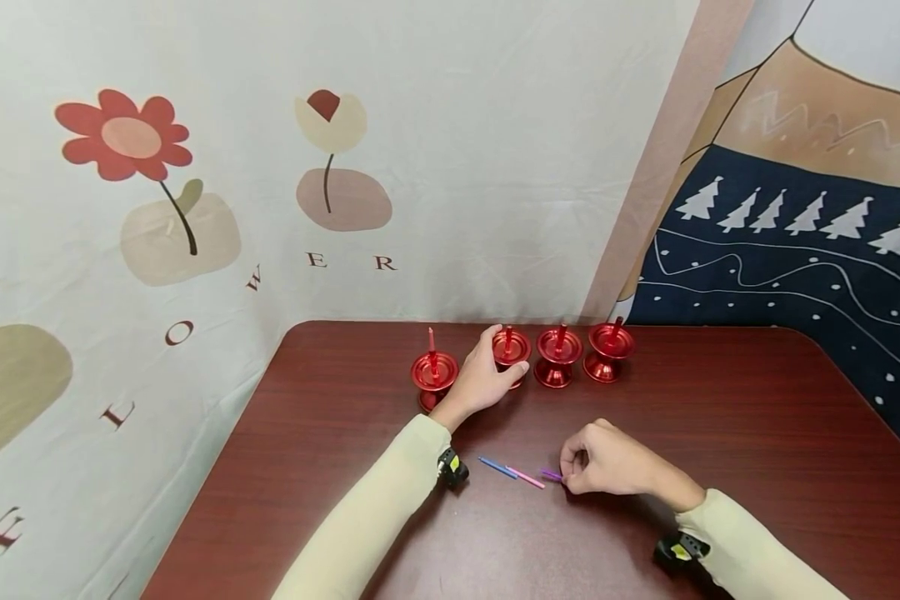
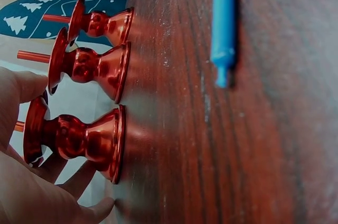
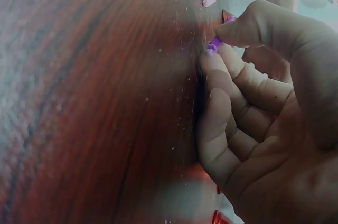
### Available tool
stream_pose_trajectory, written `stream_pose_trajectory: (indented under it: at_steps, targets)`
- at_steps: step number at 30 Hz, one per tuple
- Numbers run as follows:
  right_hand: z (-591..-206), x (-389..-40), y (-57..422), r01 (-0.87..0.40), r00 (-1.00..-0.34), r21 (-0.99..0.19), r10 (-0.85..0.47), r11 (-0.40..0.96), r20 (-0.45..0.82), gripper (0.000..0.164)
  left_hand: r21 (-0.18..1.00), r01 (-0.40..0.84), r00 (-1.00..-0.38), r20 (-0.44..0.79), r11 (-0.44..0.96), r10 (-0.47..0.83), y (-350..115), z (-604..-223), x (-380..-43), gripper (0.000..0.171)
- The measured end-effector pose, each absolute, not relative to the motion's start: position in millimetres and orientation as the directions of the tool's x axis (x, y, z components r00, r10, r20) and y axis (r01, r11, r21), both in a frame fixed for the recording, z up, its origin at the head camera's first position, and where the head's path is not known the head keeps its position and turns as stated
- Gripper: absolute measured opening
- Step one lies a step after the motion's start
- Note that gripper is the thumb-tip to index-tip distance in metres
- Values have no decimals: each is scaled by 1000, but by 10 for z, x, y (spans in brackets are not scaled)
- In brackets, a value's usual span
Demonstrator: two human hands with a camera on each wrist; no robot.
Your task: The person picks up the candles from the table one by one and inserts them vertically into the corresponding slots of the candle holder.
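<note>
My left hand (image 1: 482,377) holds a shiny red metal candle holder (image 1: 512,346) standing upright on the table. In the left wrist view the thumb is at the rim of its dish and the other fingers reach behind it. A short red tube rises from the dish. My right hand (image 1: 615,460) pinches a thin purple candle (image 3: 214,45) between thumb and fingertips, low over the tabletop. Just left of it lie a pink candle (image 1: 528,478) and a blue candle (image 1: 497,467), end to end. Left of my left hand stands another red holder (image 1: 434,372) with a thin candle (image 1: 431,340) upright in it.
Two more red candle holders, one beside the held one (image 1: 557,350) and one farther right (image 1: 609,346), stand in the row near the back edge of the brown wooden table (image 1: 720,433). Behind hang a pale flower-print cloth (image 1: 480,167) and a dark tree-print cloth (image 1: 780,250).
</note>
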State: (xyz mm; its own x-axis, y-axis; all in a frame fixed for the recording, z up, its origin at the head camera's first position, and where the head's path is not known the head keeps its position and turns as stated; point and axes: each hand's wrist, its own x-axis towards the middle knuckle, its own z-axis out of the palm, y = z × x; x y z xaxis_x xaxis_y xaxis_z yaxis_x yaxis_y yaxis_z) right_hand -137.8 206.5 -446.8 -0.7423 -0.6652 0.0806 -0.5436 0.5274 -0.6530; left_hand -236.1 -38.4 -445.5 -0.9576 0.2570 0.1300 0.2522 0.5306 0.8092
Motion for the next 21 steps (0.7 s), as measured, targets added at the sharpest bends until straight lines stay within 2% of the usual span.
stream_pose_trajectory:
  at_steps: [8,15,21]
  targets:
    - [-4537,-1448,2134,-467,-760,-752,-646,465,73,24,805,260,-954,130,534,269,-415,-4457,-2263,84]
    - [-4569,-1537,2197,-337,-755,-883,-655,327,45,17,800,269,-948,122,536,295,-448,-4465,-2174,83]
    - [-4564,-1608,2195,-347,-775,-890,-624,295,95,17,806,292,-941,145,515,306,-487,-4542,-2153,83]
